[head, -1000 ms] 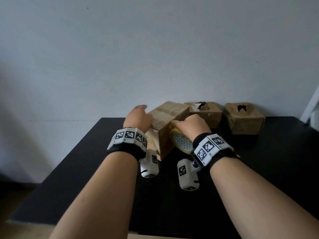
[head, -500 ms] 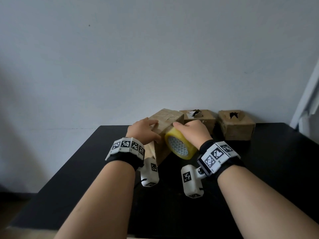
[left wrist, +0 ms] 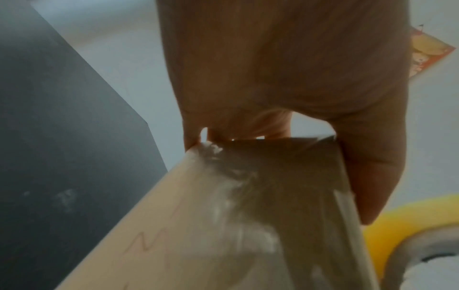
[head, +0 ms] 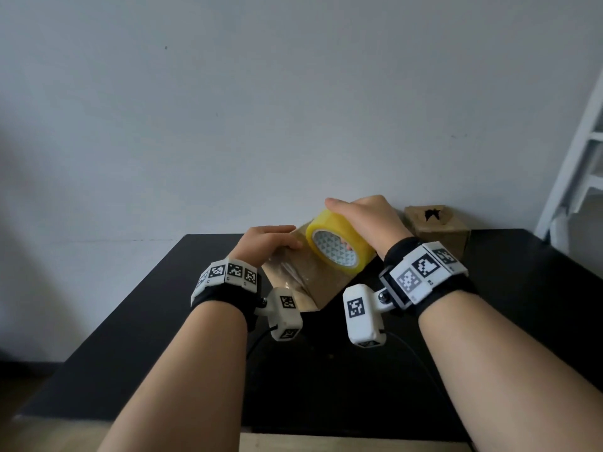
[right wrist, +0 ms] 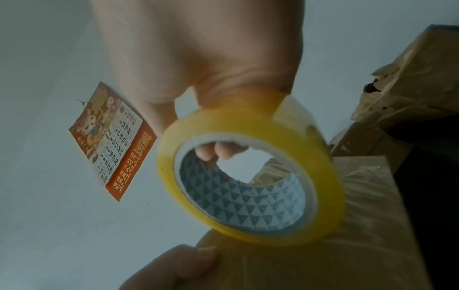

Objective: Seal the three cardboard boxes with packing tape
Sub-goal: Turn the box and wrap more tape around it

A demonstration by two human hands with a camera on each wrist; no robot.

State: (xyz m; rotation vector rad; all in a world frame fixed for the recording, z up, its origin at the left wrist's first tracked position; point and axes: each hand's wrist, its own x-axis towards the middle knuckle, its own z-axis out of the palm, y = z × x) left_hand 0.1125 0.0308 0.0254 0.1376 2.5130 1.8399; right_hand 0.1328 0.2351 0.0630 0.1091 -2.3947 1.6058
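- Our right hand (head: 362,220) gripped the tape roll (head: 339,246), fingers hooked through its core and thumb over the outer band; in the right wrist view two fingertips (right wrist: 218,153) showed inside the core.
- Our left hand (head: 261,244) held the box (head: 310,282) by its upper corner, thumb down the near face and fingers curled over the far side, as the left wrist view showed.
- The roll stood on edge against the top of that box, which was tipped up on the black table (head: 163,321) with one corner toward us.
- A glossy, wrinkled strip of tape (left wrist: 236,215) lay along the box face under our left thumb, so we judged the step in hand to be the taping of this first box, with the strip being drawn over its top edge.
- Whether the strip ran unbroken to the roll we could not tell.
- A second box (head: 437,226) stood well apart at the back by the wall, its top torn open in a dark hole; we took it as not yet sealed. A third box (right wrist: 410,82) showed plainly only in the right wrist view.
- The next move, in our judgement, called for the left hand to brace the box firmly while the right drew the roll on across the seam, kept the strip taut and flat, then pressed it down.
- A calendar (right wrist: 111,141) hung on the wall, and a white frame (head: 580,158) stood at the right.
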